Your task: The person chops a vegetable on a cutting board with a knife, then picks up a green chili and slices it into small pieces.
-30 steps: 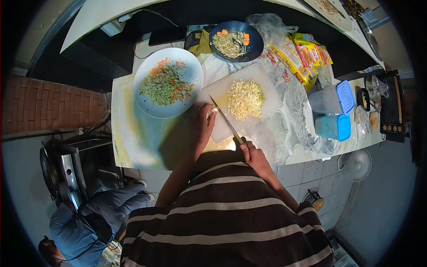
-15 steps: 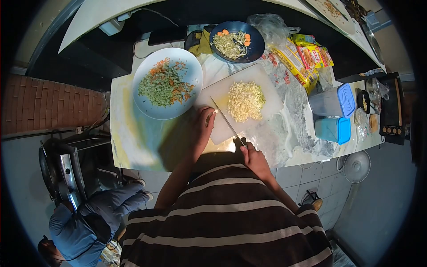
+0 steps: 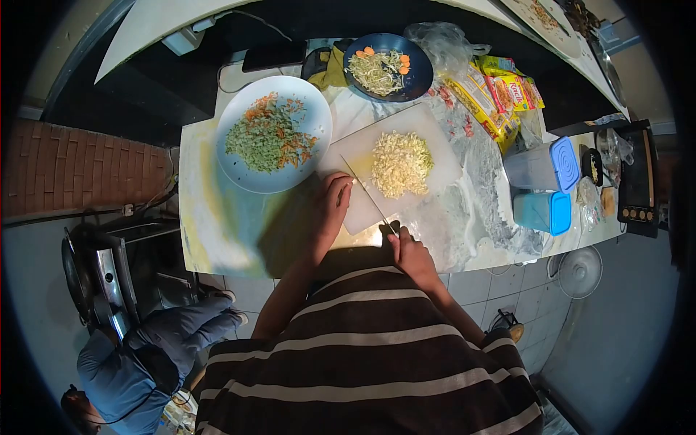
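Note:
A white cutting board (image 3: 448, 148) lies on the table with a heap of chopped pale vegetable (image 3: 400, 165) on it. My right hand (image 3: 412, 255) is closed round the handle of a knife (image 3: 366, 190), whose blade slants up and left across the board. At the board's left edge, my left hand (image 3: 336, 199) has its fingers bent together on a small pale piece (image 3: 353, 181) beside the blade. Left of the board is a large pale-blue plate (image 3: 239, 170) of chopped green and orange vegetables (image 3: 264, 138).
Behind the board stands a dark pan (image 3: 420, 87) with sprouts and carrot slices. Yellow packets (image 3: 482, 109) and two lidded plastic containers (image 3: 540, 165) are on the right. A person in blue (image 3: 130, 373) is low at the left, near a stove (image 3: 119, 272).
The knife has shifted slightly left with my right hand, its blade now nearer my left fingertips. My left hand has hardly moved.

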A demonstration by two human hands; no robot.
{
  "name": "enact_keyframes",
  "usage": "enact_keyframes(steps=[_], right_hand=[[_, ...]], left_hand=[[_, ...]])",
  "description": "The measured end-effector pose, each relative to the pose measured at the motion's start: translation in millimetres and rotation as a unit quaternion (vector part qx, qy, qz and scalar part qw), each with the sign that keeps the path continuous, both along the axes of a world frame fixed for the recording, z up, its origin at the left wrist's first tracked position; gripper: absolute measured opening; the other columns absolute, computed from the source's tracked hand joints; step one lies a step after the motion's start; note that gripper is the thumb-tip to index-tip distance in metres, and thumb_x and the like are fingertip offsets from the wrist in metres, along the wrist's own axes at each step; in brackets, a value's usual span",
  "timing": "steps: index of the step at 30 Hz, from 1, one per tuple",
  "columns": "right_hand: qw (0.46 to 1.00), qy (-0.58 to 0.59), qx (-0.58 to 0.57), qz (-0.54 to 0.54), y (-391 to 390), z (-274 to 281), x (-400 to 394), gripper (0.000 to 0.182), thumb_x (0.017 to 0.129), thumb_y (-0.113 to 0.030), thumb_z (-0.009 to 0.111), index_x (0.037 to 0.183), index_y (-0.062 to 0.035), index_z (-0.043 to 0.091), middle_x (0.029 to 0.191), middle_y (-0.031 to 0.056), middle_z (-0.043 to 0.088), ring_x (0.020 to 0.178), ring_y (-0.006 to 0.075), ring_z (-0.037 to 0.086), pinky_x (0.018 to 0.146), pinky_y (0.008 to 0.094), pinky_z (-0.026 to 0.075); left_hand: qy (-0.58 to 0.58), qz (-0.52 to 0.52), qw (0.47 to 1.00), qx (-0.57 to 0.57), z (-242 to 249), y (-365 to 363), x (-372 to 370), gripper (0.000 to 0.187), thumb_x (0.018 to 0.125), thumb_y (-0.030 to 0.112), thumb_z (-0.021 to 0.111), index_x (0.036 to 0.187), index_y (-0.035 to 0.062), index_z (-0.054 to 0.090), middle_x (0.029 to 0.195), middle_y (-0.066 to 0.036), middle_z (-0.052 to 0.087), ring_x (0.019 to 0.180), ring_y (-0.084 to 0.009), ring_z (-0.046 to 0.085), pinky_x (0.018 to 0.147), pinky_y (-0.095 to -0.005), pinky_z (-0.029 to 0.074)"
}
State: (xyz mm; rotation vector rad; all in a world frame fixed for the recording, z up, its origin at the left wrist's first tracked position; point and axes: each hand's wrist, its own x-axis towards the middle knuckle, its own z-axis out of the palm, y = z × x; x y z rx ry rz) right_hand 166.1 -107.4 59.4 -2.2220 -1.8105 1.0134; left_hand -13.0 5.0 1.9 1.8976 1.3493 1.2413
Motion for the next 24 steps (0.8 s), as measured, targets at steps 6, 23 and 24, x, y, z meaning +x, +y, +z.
enact_keyframes(steps=[6,23,24], right_hand=[[0.999,-0.013,0.034,0.004,2.5,0.1,5.9,0.035,0.101,-0.036,0.043,0.103,-0.0006,0.049,0.074,0.0300,0.064,0.068,0.0503,0.062,0.058,0.0572,0.050],[0.997,0.069,0.024,-0.005,-5.5,-3.9,3.6,0.034,0.101,-0.034,0.044,0.101,-0.0004,0.050,0.075,0.0311,0.063,0.070,0.0520,0.060,0.060,0.0588,0.048],[0.999,0.047,0.027,-0.005,-6.2,-5.1,2.0,0.034,0.101,-0.035,0.043,0.102,-0.0007,0.050,0.074,0.0306,0.063,0.069,0.0514,0.061,0.059,0.0583,0.049]], left_hand=[[-0.036,0.000,0.997,-0.069,3.4,-1.6,-0.4,0.012,0.089,0.004,0.065,0.101,0.0060,0.061,0.102,-0.006,0.061,0.078,-0.0174,0.064,0.061,-0.0279,0.051],[-0.025,-0.012,0.999,-0.042,4.4,-1.0,-1.7,0.011,0.087,0.003,0.065,0.097,0.0058,0.061,0.100,-0.007,0.060,0.082,-0.0230,0.063,0.063,-0.0317,0.051],[-0.027,-0.014,0.999,-0.039,4.3,-1.0,-2.2,0.011,0.087,0.002,0.065,0.097,0.0059,0.061,0.100,-0.007,0.060,0.083,-0.0240,0.063,0.064,-0.0325,0.051]])
